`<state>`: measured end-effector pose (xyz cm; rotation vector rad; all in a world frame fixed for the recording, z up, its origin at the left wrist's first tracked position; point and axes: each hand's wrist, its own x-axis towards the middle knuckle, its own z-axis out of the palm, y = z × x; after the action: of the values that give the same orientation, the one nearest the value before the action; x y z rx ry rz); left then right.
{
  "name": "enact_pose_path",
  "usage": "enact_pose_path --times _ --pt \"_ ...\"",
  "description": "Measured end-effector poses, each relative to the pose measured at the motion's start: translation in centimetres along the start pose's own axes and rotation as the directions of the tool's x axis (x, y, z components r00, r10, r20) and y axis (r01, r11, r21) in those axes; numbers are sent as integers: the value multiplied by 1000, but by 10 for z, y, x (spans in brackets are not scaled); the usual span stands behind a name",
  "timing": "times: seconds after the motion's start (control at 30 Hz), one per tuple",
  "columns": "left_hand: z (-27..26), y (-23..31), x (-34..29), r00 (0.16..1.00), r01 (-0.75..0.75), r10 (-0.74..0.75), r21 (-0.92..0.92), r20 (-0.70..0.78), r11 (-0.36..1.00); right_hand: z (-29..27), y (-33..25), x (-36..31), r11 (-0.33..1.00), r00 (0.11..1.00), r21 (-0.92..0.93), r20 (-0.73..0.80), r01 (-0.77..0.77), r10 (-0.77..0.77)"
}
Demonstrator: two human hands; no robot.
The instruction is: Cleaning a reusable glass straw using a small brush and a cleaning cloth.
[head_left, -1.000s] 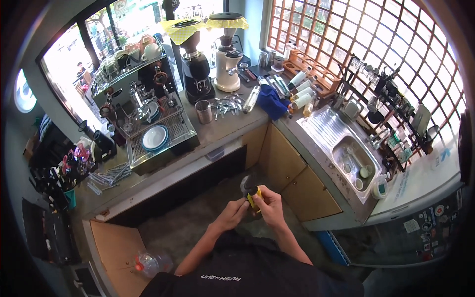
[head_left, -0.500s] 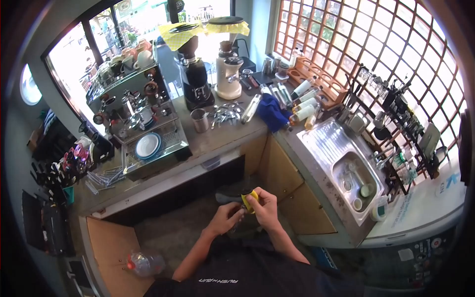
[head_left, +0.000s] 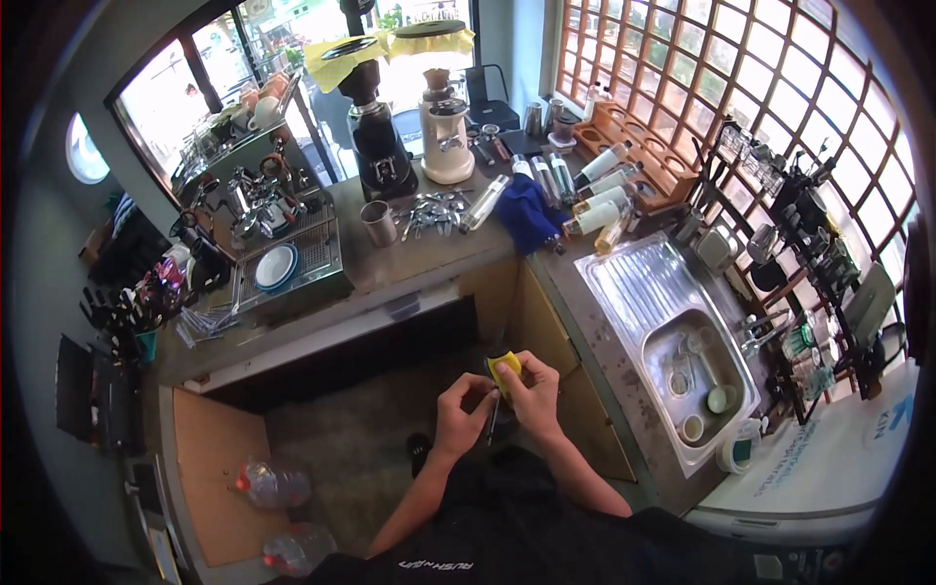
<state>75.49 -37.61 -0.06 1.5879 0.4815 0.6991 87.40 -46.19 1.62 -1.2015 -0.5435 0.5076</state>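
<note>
Wrap the yellow, dark-faced sponge (head_left: 503, 364) snugly around the slim silvery metal utensil (head_left: 492, 421), just below centre of the frame.
Your right hand (head_left: 534, 395) grips the sponge; your left (head_left: 463, 414), fingers curled, appears to pinch the utensil. Your forearms angle inward from the lower edge; steady wrists should even the pressure.

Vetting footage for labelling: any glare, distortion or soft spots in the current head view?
All in head view: grid window partly blown out, glare on the drainboard; counter edge bows, corners black; under-counter gap deeply shadowed; yellow item in right hand too soft for detail.
</note>
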Motion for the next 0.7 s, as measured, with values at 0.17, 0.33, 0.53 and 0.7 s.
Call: enact_pose_path --times 0.17,0.33,0.53,0.7 --pt "20 18 -10 997 -29 31 30 -71 999 -29 -19 -1 998 980 -19 187 -59 61" --pt "4 32 -34 998 53 -56 83 37 995 -35 -18 -11 991 938 9 323 -136 125" --pt "-21 31 -89 994 96 -100 90 40 991 -8 -31 -40 979 867 17 469 -202 171" --pt "-48 43 -142 991 133 -133 88 -3 987 13 -16 -86 975 852 -33 481 -218 207"
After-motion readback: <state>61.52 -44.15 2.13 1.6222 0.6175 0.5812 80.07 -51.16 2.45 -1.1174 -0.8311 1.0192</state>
